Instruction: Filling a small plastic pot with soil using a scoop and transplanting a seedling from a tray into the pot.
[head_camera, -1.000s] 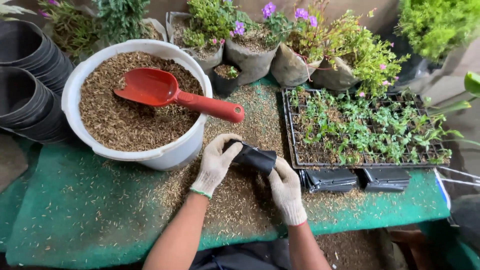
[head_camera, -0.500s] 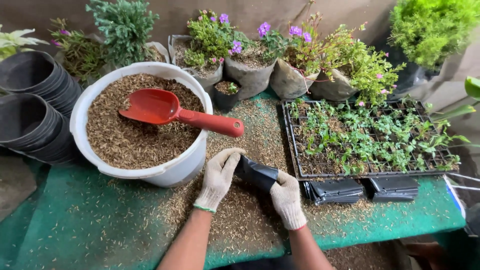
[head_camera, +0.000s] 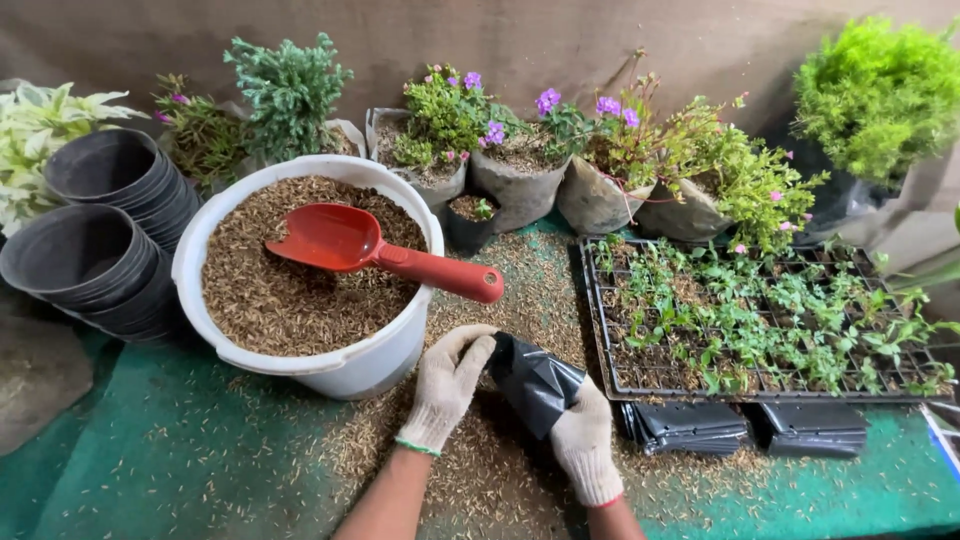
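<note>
Both of my hands wear off-white knit gloves and hold a small black plastic grow bag (head_camera: 535, 382) just above the green mat. My left hand (head_camera: 450, 385) grips the bag's left, open end. My right hand (head_camera: 583, 440) grips its lower right side, partly under the bag. Just behind my hands a red scoop (head_camera: 375, 250) lies in a white bucket (head_camera: 345, 370) full of brown husk mix, its handle sticking out over the rim toward my hands.
A black seedling tray (head_camera: 770, 320) with small green plants lies to the right, with stacks of folded black bags (head_camera: 745, 425) at its front edge. Stacked black pots (head_camera: 95, 240) stand at the left. Bagged flowering plants (head_camera: 520, 150) line the back. Husk is spilled on the green mat (head_camera: 190, 460).
The camera view has tilted up and shifted. My hands have pulled the black bag wider, so it looks fuller than before. The scoop and bucket have stayed put.
</note>
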